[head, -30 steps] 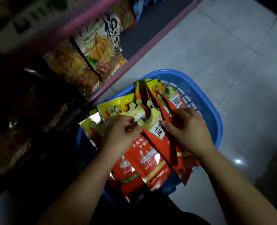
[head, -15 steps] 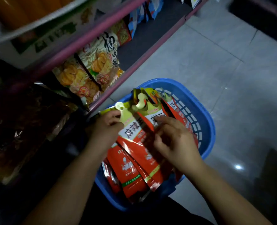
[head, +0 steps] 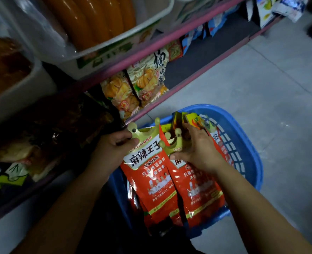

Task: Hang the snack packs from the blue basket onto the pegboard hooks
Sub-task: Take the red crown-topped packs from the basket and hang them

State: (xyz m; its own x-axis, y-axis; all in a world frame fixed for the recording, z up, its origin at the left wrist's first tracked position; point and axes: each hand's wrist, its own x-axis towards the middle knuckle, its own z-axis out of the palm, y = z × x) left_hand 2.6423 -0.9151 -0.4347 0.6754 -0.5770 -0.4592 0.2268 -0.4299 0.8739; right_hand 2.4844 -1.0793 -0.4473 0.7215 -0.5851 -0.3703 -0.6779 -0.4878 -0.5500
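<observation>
The blue basket (head: 243, 143) sits on the grey tiled floor (head: 261, 79) beside the lowest shelf (head: 197, 52), its near rim hidden under the snack packs and its left side lost in shadow. Two red snack packs show their full fronts; at least two more edges poke up behind them, and how many lie underneath cannot be told. The left hand (head: 113, 149) pinches the crown-shaped top of the left pack (head: 147, 173), which reads 麻辣王子 and 地道辣条. The right hand (head: 197, 149) curls over the top of the right pack (head: 197, 189), covering most of its label. On the shelf, two pumpkin-printed bags (head: 133, 88) stand side by side; their writing is too blurred to read.
</observation>
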